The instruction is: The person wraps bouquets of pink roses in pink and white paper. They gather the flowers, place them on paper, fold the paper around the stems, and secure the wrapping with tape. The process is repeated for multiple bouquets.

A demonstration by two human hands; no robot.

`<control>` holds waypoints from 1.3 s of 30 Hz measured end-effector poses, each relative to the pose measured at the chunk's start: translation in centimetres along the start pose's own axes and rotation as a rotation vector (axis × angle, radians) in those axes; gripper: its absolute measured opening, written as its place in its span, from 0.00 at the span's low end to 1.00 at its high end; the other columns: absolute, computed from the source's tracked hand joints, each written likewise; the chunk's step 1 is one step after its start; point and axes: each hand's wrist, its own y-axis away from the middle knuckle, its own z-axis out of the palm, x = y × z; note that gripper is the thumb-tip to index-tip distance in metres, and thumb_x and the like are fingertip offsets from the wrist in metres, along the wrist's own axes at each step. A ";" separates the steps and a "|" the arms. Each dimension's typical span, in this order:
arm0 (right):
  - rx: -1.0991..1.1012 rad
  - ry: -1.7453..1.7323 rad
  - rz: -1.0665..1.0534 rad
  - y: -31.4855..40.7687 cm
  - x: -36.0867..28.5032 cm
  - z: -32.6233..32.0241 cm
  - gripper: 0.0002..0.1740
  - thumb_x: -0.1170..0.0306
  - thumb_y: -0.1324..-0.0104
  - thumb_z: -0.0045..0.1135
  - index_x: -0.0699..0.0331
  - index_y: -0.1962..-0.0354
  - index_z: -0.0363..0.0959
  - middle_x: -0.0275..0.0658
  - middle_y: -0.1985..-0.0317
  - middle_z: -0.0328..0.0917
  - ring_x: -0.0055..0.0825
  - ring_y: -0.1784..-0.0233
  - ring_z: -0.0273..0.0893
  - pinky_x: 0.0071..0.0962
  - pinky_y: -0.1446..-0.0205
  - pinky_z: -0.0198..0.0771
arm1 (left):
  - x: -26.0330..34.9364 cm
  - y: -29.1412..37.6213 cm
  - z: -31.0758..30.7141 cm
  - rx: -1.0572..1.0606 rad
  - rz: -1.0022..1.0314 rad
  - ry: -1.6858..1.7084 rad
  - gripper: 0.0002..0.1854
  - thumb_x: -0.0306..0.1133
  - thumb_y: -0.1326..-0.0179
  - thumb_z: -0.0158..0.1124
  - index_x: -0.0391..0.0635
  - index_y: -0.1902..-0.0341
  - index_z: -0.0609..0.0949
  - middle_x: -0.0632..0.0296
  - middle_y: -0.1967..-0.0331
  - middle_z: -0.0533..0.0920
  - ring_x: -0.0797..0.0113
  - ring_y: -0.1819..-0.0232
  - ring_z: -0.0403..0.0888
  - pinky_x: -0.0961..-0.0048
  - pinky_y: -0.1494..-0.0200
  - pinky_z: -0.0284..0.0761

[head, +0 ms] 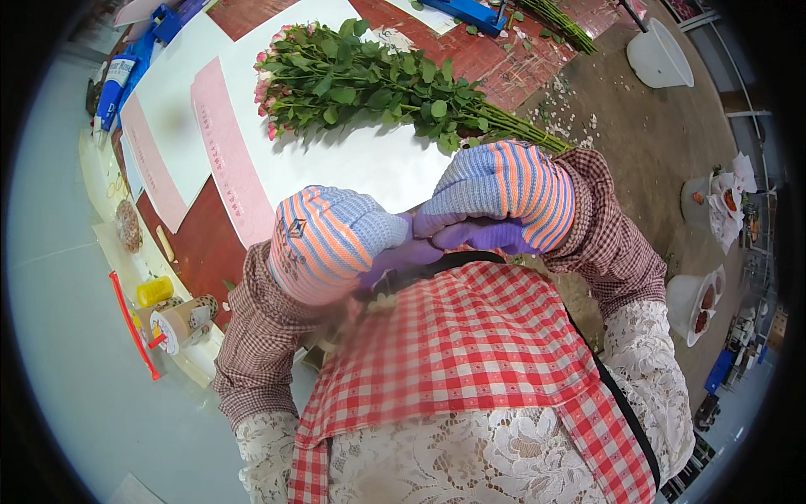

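My left hand [337, 242] and my right hand [500, 195] meet in front of the red-and-white checked apron [466, 340]. Both wear knitted work gloves striped blue and orange, with purple palms. Their fingers are curled and touch at the tips; whether something small is pinched between them is hidden. Just beyond, a bunch of pink-edged roses [371, 82] lies on white wrapping paper [359, 170]. The blooms point left, and the bundled stems run right, behind my right hand.
Printed pink strips [223, 148] edge paper sheets at left. Tape rolls [189, 321] and a red bar [133, 324] lie nearer. A blue tool [469, 14] and more stems [563, 25] are at the far side. White buckets [658, 57] stand on the littered floor at right.
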 end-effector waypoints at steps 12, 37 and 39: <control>-0.013 0.148 -0.042 0.2 -0.1 0.4 0.11 0.67 0.43 0.61 0.55 0.60 0.78 0.36 0.65 0.79 0.37 0.62 0.77 0.35 0.58 0.73 | 0.0 -0.2 -1.0 -0.271 -0.043 0.104 0.12 0.42 0.42 0.60 0.53 0.59 0.84 0.57 0.76 0.80 0.56 0.72 0.80 0.63 0.68 0.74; 0.725 -0.814 0.678 5.9 -1.3 1.4 0.09 0.71 0.38 0.53 0.70 0.67 0.76 0.35 0.75 0.77 0.21 0.72 0.73 0.21 0.66 0.70 | 0.9 -2.4 0.4 0.064 -0.005 0.143 0.16 0.40 0.53 0.74 0.46 0.86 0.78 0.58 0.93 0.69 0.56 0.90 0.69 0.68 0.84 0.61; 0.749 -0.972 0.700 6.1 -1.6 1.6 0.11 0.69 0.37 0.54 0.70 0.64 0.76 0.36 0.74 0.77 0.22 0.72 0.74 0.23 0.66 0.72 | 0.8 -2.6 0.4 -0.061 -0.019 0.143 0.15 0.38 0.54 0.75 0.46 0.85 0.78 0.58 0.93 0.67 0.57 0.90 0.68 0.69 0.85 0.60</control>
